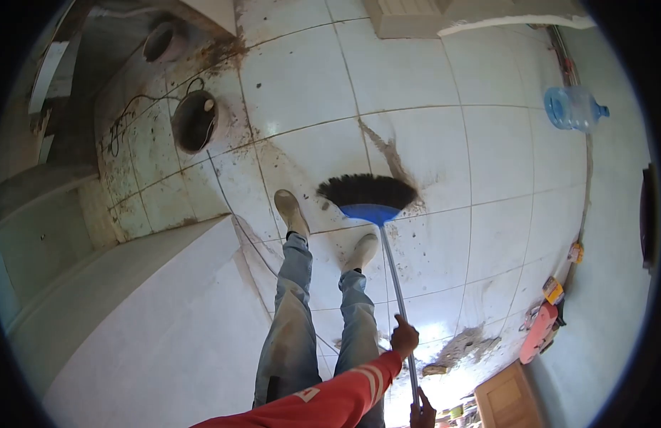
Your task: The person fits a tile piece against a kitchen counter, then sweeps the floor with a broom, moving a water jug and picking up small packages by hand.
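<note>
A broom with black bristles (pixel 367 191) and a blue head stands on the tiled floor, just in front of the feet. Its grey handle (pixel 396 282) runs down toward the bottom of the view. My left hand (pixel 405 338), in a red sleeve, is closed round the handle, with one finger pointing along it. Lower down, at the bottom edge, my right hand (pixel 422 412) is closed on the handle's upper part and is partly cut off. A strip of dirt (pixel 389 151) lies on the tiles beyond the bristles.
A round bucket-like container (pixel 195 123) and a cable (pixel 234 214) are at the left. A low white wall (pixel 159 314) stands beside my legs. A blue water bottle (pixel 567 108) lies by the right wall. More debris (pixel 470 346), a red item (pixel 539 332) and a wooden box (pixel 509 399) are lower right.
</note>
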The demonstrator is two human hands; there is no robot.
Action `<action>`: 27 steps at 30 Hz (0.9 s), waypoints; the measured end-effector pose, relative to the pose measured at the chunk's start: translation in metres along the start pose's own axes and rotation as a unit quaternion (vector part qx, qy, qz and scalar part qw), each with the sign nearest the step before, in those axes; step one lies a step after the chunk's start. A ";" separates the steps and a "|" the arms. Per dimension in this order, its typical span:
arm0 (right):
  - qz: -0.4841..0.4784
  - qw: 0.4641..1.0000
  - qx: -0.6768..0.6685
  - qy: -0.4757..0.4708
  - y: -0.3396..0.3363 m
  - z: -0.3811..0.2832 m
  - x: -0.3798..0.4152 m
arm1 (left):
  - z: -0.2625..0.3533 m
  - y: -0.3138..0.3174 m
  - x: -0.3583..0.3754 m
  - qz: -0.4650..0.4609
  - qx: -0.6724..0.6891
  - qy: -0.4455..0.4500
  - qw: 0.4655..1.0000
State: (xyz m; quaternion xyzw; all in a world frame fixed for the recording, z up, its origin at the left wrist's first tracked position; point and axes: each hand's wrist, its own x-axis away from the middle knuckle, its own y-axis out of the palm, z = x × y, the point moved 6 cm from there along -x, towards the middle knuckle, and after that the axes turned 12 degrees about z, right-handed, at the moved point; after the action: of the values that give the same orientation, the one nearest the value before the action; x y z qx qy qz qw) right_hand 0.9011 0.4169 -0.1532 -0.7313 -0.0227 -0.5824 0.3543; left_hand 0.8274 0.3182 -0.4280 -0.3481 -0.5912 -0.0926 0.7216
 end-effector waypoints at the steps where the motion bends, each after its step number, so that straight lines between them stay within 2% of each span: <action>1: 0.076 0.989 -0.038 -0.124 0.004 -0.002 0.013 | 0.003 -0.009 0.013 -0.004 0.036 0.014 0.999; 2: 0.064 0.992 -0.013 -0.105 0.003 -0.009 0.019 | 0.003 -0.024 0.027 -0.005 0.069 0.027 0.997; 3: 0.059 0.994 -0.037 -0.089 0.009 -0.022 0.018 | 0.009 -0.046 0.029 0.055 0.091 0.064 0.992; 4: 0.055 0.994 -0.062 -0.075 0.017 -0.031 0.014 | 0.008 -0.065 0.015 0.066 0.092 0.062 0.992; 6: 0.013 0.999 -0.005 -0.044 0.080 -0.014 -0.021 | 0.021 -0.124 -0.025 0.199 0.119 0.134 0.964; 7: 0.019 0.989 -0.068 -0.127 0.100 -0.044 -0.046 | 0.032 -0.160 -0.057 0.263 0.149 0.178 0.937; 10: 0.014 0.951 -0.154 -0.266 0.129 -0.235 -0.116 | 0.082 -0.293 -0.173 0.306 0.112 0.174 0.929; 11: 0.029 0.935 -0.175 -0.307 0.144 -0.291 -0.142 | 0.099 -0.335 -0.211 0.362 0.071 0.208 0.906; 12: 0.047 0.921 -0.187 -0.337 0.160 -0.342 -0.167 | 0.111 -0.371 -0.255 0.337 0.074 0.149 0.927; 13: 0.010 0.912 -0.239 -0.333 0.176 -0.385 -0.190 | 0.124 -0.408 -0.277 0.336 0.044 0.148 0.929; 15: 0.033 0.917 -0.187 -0.351 0.199 -0.445 -0.213 | 0.127 -0.452 -0.319 0.356 -0.026 0.141 0.923; 16: 0.030 0.920 -0.184 -0.346 0.207 -0.444 -0.206 | 0.116 -0.454 -0.334 0.346 -0.052 0.134 0.927; 18: -0.038 0.960 -0.093 -0.262 0.219 -0.426 -0.188 | 0.076 -0.421 -0.336 0.330 -0.040 0.117 0.936; 19: -0.008 0.940 -0.131 -0.315 0.223 -0.392 -0.173 | 0.051 -0.402 -0.333 0.325 -0.026 0.106 0.939; 20: -0.002 0.942 -0.137 -0.306 0.217 -0.362 -0.154 | 0.028 -0.377 -0.317 0.312 -0.006 0.098 0.945; 21: -0.051 0.971 -0.083 -0.218 0.205 -0.332 -0.128 | 0.003 -0.339 -0.288 0.286 0.011 0.079 0.955; 23: -0.059 0.982 -0.098 -0.149 0.172 -0.264 -0.075 | -0.041 -0.261 -0.216 0.224 0.035 0.043 0.973; 24: 0.004 0.961 -0.062 -0.269 0.163 -0.212 -0.055 | -0.061 -0.219 -0.177 0.189 0.065 -0.001 0.980; 25: 0.001 0.976 -0.022 -0.216 0.151 -0.171 -0.031 | -0.079 -0.178 -0.144 0.166 0.070 0.013 0.984; 26: 0.044 0.982 0.113 -0.146 0.131 -0.113 0.001 | -0.096 -0.137 -0.110 0.143 0.075 0.026 0.986; 27: 0.047 0.984 0.104 -0.135 0.114 -0.092 0.028 | -0.113 -0.097 -0.076 0.120 0.081 0.038 0.989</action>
State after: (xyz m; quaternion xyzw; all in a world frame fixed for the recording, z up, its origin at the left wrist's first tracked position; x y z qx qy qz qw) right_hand 0.8844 0.2706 -0.1785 -0.7627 -0.0960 -0.4556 0.4488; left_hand 0.8424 0.1560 -0.4667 -0.3528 -0.5226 0.0298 0.7756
